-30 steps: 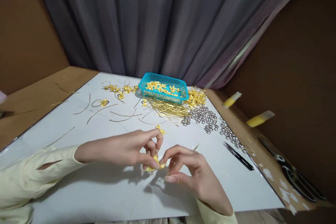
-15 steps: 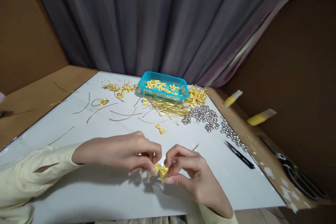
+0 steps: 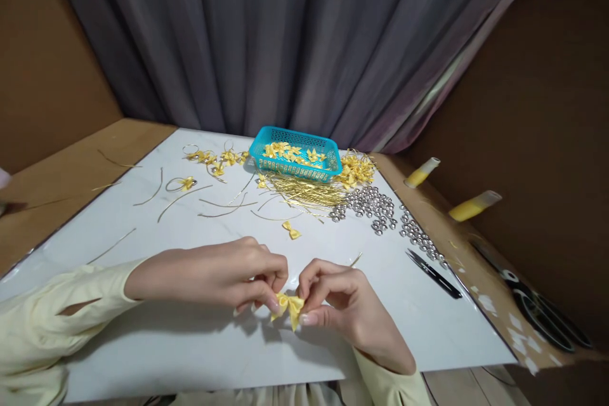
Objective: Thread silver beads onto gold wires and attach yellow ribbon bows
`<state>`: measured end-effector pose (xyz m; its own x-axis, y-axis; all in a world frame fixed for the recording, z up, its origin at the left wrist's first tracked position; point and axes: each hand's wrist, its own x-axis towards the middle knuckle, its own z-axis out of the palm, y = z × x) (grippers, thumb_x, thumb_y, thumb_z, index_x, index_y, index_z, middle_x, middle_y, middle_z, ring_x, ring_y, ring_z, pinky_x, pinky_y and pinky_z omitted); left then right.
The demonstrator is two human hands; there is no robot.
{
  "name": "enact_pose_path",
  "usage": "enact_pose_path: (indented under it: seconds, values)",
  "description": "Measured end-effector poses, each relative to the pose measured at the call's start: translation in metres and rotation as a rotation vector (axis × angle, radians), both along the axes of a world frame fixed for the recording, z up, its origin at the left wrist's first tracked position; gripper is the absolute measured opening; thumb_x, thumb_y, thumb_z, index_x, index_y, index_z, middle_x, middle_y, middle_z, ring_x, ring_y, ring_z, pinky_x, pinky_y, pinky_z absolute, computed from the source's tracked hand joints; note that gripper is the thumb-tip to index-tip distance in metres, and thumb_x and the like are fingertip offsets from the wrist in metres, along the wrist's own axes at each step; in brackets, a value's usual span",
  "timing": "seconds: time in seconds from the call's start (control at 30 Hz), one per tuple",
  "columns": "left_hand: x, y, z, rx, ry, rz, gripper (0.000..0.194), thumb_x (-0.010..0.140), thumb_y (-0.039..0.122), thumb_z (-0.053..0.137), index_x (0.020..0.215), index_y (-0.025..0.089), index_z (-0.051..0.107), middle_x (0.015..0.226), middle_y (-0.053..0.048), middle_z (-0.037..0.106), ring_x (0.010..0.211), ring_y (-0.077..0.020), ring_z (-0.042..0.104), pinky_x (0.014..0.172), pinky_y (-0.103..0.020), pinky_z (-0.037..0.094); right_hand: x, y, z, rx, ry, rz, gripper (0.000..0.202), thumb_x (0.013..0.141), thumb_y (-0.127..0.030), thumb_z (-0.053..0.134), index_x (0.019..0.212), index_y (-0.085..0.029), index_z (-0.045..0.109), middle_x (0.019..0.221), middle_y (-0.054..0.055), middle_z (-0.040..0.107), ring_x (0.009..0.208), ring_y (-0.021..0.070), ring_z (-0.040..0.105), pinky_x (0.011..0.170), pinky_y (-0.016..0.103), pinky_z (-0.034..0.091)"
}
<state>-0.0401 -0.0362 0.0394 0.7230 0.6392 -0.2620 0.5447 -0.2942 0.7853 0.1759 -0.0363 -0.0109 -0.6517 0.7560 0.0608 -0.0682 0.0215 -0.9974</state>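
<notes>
A yellow ribbon bow [image 3: 291, 307] is pinched between both hands, low over the white board [image 3: 200, 355]. My left hand [image 3: 214, 273] grips its left side with thumb and fingertips. On its right side, the thumb and index finger of my right hand [image 3: 340, 298] are closed. Another yellow bow [image 3: 292, 230] lies flat just beyond the hands. A short gold wire piece [image 3: 356, 259] shows behind my right hand.
A teal basket [image 3: 295, 170] holds yellow bows. Before it lie gold wires [image 3: 304, 192], beside silver beads [image 3: 371, 203]. Black snips [image 3: 432, 274] rest at right, with scissors [image 3: 542, 317] farther out. Looped bow pieces [image 3: 207, 157] sit at the back left.
The held bow has turned slightly and shows more of its loops and a tail between the fingers. My right hand has shifted a little to the left.
</notes>
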Motion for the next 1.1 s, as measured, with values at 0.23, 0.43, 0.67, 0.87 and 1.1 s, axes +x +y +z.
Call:
enact_pose_path:
  seconds: [0.23,0.43,0.67,0.87,1.1]
  values:
    - [-0.007,-0.005,-0.006,0.428,0.063,0.201,0.033,0.089,0.040,0.053,0.116,0.021,0.058,0.103,-0.007,0.065,0.095,-0.0220,0.055,0.080,-0.028,0.039,0.004,0.005,-0.002,0.086,-0.088,-0.191,0.015,0.067,-0.029,0.077,0.060,-0.017,0.071,0.076,0.003,0.057,0.070,0.0133,0.058,0.071,0.028,0.047]
    - [0.006,-0.024,-0.021,0.481,0.039,0.182,0.026,0.095,0.031,0.041,0.111,0.026,0.061,0.084,-0.003,0.063,0.075,-0.0178,0.055,0.072,-0.027,0.038,-0.001,-0.001,0.003,0.094,-0.048,-0.282,0.016,0.070,-0.030,0.075,0.062,-0.017,0.069,0.076,0.003,0.060,0.071,0.0143,0.061,0.068,0.027,0.050]
    - [0.012,-0.014,-0.021,0.020,-0.114,0.320,0.043,0.086,0.043,0.057,0.123,0.022,0.059,0.088,-0.001,0.068,0.073,-0.0159,0.058,0.066,-0.023,0.041,-0.004,-0.011,0.010,-0.023,0.036,-0.274,0.010,0.075,-0.022,0.072,0.067,-0.019,0.067,0.095,0.006,0.072,0.090,0.0189,0.066,0.084,0.034,0.051]
    - [0.014,-0.004,-0.013,-0.277,-0.343,0.437,0.026,0.088,0.033,0.053,0.103,0.017,0.068,0.099,-0.003,0.071,0.098,-0.0196,0.062,0.083,-0.027,0.045,0.000,-0.009,0.007,0.127,0.090,-0.460,0.007,0.076,-0.020,0.071,0.069,-0.020,0.071,0.093,0.007,0.070,0.096,0.0198,0.063,0.085,0.034,0.050]
    - [0.018,-0.008,-0.021,-0.365,-0.455,0.523,0.028,0.084,0.043,0.057,0.096,0.018,0.055,0.089,-0.003,0.072,0.092,-0.0198,0.065,0.081,-0.030,0.047,-0.009,-0.009,0.005,0.038,0.066,-0.448,0.006,0.075,-0.023,0.071,0.070,-0.021,0.073,0.091,0.006,0.068,0.084,0.0180,0.064,0.076,0.031,0.053]
